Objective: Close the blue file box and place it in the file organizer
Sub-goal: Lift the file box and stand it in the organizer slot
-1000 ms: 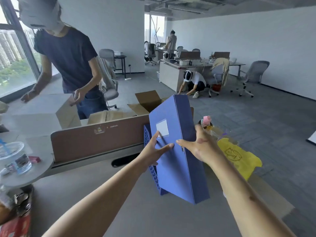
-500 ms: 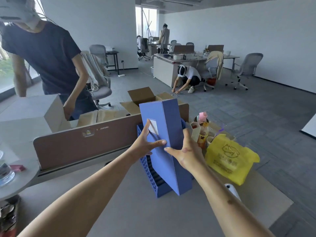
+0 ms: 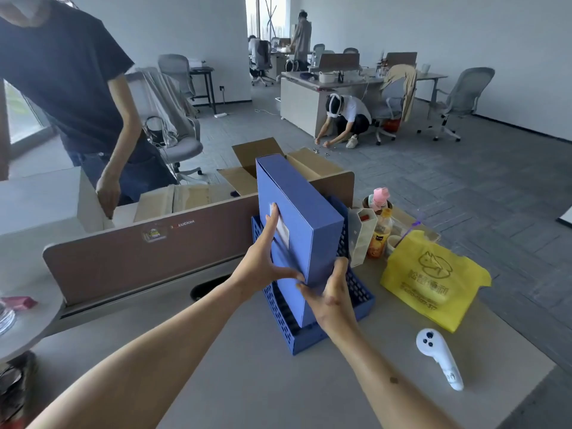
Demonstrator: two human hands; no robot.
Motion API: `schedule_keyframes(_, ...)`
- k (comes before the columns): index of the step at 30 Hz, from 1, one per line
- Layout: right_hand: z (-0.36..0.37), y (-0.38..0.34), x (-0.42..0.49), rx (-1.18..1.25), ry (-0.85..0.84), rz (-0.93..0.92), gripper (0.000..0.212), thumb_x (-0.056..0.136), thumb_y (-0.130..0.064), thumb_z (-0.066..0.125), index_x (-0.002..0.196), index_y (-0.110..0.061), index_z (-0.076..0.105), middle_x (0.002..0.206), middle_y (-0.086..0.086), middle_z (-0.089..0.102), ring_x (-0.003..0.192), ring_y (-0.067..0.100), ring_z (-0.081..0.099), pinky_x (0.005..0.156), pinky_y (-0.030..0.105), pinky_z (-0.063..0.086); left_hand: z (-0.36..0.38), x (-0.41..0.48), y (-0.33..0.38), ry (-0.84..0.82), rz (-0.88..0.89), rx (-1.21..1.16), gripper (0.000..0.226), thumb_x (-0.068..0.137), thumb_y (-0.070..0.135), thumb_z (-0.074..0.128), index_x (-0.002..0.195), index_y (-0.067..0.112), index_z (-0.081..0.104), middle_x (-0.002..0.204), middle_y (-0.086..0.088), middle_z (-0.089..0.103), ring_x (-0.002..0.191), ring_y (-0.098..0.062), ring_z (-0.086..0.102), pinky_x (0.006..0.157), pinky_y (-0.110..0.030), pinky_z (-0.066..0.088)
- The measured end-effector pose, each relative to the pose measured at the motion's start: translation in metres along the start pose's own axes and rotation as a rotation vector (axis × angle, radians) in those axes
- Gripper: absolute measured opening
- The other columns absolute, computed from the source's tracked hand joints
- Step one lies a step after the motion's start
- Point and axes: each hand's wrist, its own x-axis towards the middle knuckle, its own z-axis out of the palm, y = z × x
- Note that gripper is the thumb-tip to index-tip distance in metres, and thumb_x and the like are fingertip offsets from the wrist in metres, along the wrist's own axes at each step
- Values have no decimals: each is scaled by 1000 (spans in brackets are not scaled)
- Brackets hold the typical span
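On the desk (image 3: 247, 382), the closed blue file box (image 3: 305, 230) is stood upright in the blue file organizer (image 3: 309, 337), gripped by both hands: left hand (image 3: 263, 267) on its labelled spine, right hand (image 3: 332, 300) at its lower corner.

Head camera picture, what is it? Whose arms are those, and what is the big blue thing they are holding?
A person wears a small camera on their head, so you see what they see: their own two arms reaching forward. The left hand and right hand hold a closed blue file box, standing upright in a blue file organizer, a rack full of little holes. It sits on a grey desk. Beside it are a yellow bag, an orange drink bottle and a white controller. Other people are working in the office behind.
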Motion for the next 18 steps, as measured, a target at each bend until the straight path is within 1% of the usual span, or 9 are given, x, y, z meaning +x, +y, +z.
schedule_keyframes(2, 5, 11, -2, 41, 7, 5, 54, 80, -17, 78, 106, -31, 33, 118, 6, 52, 110, 14, 56, 86, 24, 54, 2, 0, -6, -1, 17, 39, 142, 56, 30, 95, 146, 52, -13, 159, 29, -6, 150, -8, -2, 115, -29, 20)
schedule_keyframes(4, 11, 23, -5, 63, 8, 24, 53, 79, -16, 78, 102, -32, 33, 115, 11, 52, 107, 21, 56, 83, 24, 53, 4, -2, -14, -6, 22, 74, 142, 55, 33, 95, 147, 50, -13, 159, 30, -8, 148, -1, -6, 117, -29, 15)
schedule_keyframes(6, 16, 34, -9, 60, 3, 37, 51, 79, -18, 77, 101, -29, 32, 113, 13, 51, 105, 24, 55, 82, 23, 52, 6, -6, -23, -8, 13, 97, 142, 55, 35, 94, 147, 49, -13, 158, 31, -9, 147, 3, -8, 119, -29, 12)
schedule_keyframes(10, 24, 50, -19, 56, -6, 66, 52, 81, -19, 76, 101, -36, 32, 111, 9, 52, 103, 14, 55, 81, 13, 47, 15, -16, -40, 24, -21, 180, 140, 57, 36, 93, 142, 57, -17, 160, 29, -6, 147, -3, 4, 119, -35, 18)
schedule_keyframes(12, 27, 58, -23, 51, -11, 75, 52, 82, -20, 75, 103, -39, 31, 111, 5, 52, 103, 9, 56, 82, 14, 47, 20, -19, -49, 57, -39, 206, 138, 58, 37, 92, 138, 62, -18, 161, 25, 1, 143, -4, 11, 116, -37, 22)
schedule_keyframes(14, 31, 65, -26, 49, -20, 92, 51, 83, -25, 73, 105, -43, 30, 113, 5, 52, 105, 11, 57, 83, 18, 50, 24, -20, -56, 83, -63, 207, 137, 58, 38, 92, 136, 65, -17, 160, 18, 13, 139, -3, 15, 114, -36, 24)
schedule_keyframes(15, 31, 67, -27, 43, -25, 110, 50, 82, -30, 73, 105, -43, 30, 113, 4, 52, 105, 11, 57, 83, 19, 51, 25, -22, -59, 89, -71, 212, 136, 58, 39, 91, 136, 65, -16, 158, 16, 17, 137, -3, 16, 113, -35, 24)
schedule_keyframes(16, 33, 70, -27, 51, -32, 126, 49, 81, -33, 72, 106, -40, 31, 112, 1, 52, 104, 7, 56, 82, 16, 50, 27, -23, -61, 92, -82, 219, 136, 58, 40, 91, 138, 64, -16, 154, 17, 21, 135, -4, 18, 113, -35, 25)
schedule_keyframes(18, 37, 78, -29, 45, -51, 154, 48, 81, -33, 72, 107, -31, 32, 109, -2, 49, 101, 0, 54, 80, 9, 47, 29, -25, -66, 92, -102, 224, 134, 59, 40, 90, 141, 61, -13, 139, 23, 25, 132, -4, 20, 112, -35, 28)
